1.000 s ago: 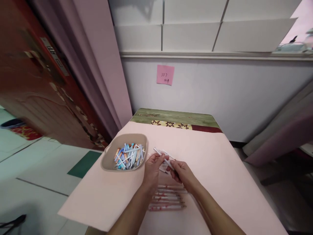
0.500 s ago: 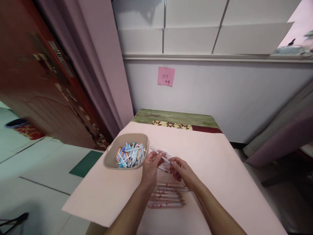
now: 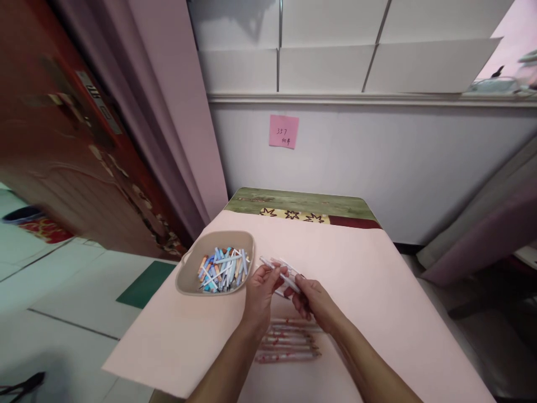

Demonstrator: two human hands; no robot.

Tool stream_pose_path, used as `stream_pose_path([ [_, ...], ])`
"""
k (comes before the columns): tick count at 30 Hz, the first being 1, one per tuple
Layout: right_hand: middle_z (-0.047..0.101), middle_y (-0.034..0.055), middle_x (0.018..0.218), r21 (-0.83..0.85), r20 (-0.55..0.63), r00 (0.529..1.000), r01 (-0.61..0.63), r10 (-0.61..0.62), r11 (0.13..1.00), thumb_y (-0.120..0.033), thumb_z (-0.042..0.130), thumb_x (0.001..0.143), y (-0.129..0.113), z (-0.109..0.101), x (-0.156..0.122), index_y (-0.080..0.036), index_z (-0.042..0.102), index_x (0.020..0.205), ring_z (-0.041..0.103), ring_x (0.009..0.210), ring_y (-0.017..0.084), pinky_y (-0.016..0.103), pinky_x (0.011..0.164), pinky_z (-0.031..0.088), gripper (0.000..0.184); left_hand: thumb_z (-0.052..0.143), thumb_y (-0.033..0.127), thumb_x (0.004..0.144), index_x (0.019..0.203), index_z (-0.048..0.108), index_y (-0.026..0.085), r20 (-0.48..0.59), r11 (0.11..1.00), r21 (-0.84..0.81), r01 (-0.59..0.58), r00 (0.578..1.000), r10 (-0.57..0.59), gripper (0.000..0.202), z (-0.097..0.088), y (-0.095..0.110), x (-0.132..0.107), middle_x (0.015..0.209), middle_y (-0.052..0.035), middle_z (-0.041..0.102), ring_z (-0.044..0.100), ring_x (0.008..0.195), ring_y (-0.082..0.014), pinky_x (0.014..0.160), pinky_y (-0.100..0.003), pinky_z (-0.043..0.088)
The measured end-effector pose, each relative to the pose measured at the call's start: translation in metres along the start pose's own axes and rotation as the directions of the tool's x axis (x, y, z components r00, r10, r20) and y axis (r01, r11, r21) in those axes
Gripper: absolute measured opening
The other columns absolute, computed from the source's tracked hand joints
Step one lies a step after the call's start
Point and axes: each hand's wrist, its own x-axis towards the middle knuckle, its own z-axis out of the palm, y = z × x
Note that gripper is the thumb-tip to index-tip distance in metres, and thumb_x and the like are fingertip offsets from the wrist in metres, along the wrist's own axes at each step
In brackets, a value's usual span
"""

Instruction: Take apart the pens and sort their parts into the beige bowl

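Left hand (image 3: 259, 288) and right hand (image 3: 311, 294) pinching one pen (image 3: 291, 282), I hold it over the pink sheet (image 3: 377, 291), whose broad right side stretches to a slanting edge while the beige basket (image 3: 188, 274) sits close on my left, the pen slim, whitish and set diagonally between my fingers

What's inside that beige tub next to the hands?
Inside the tub is a jumble of pen-like sticks, blue, orange and white. The top ones cover whatever lies beneath them, so I can't see that.
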Motion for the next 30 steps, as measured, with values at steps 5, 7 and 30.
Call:
stream_pose_path([
  [5, 0.058, -0.0041, 0.059, -0.009, -0.07, 0.988, 0.139, -0.139, 0.99, -0.052, 0.078, 0.065, 0.003, -0.001, 0.002, -0.018, 0.052, 0.076, 0.052, 0.046, 0.008, 0.018, 0.039, 0.035, 0.044, 0.08, 0.032, 0.062, 0.083, 0.064, 0.015, -0.109, 0.999, -0.021, -0.03, 0.994, 0.028, 0.032, -0.002, 0.003, -0.002, 0.082, -0.0046, 0.073, 0.067, 0.073, -0.0145, 0.074, -0.028, 0.052],
  [7, 0.056, -0.0063, 0.057, -0.007, -0.09, 0.98, 0.177, -0.177, 0.984, -0.046, 0.082, 0.061, 0.002, -0.002, 0.002, -0.02, 0.049, 0.077, 0.051, 0.047, 0.009, 0.018, 0.041, 0.036, 0.045, 0.081, 0.033, 0.061, 0.084, 0.063, 0.015, -0.137, 0.999, -0.032, -0.041, 0.99, 0.037, 0.034, -0.005, 0.003, -0.001, 0.082, -0.0045, 0.073, 0.068, 0.072, -0.0154, 0.073, -0.029, 0.053],
  [30, 0.07, 0.0037, 0.087, -0.726, -0.312, 0.811, 0.132, -0.494, 0.675, -0.039, 0.064, 0.078, 0.02, -0.033, 0.017, -0.027, 0.073, 0.088, 0.059, 0.07, 0.019, 0.029, 0.063, 0.043, 0.018, 0.049, 0.017, 0.086, 0.097, 0.063, 0.025, 0.378, -0.01, 0.921, -0.388, 0.89, 0.253, 0.019, -0.045, -0.014, -0.002, 0.096, -0.006, 0.068, 0.063, 0.09, -0.023, 0.075, -0.032, 0.045],
])
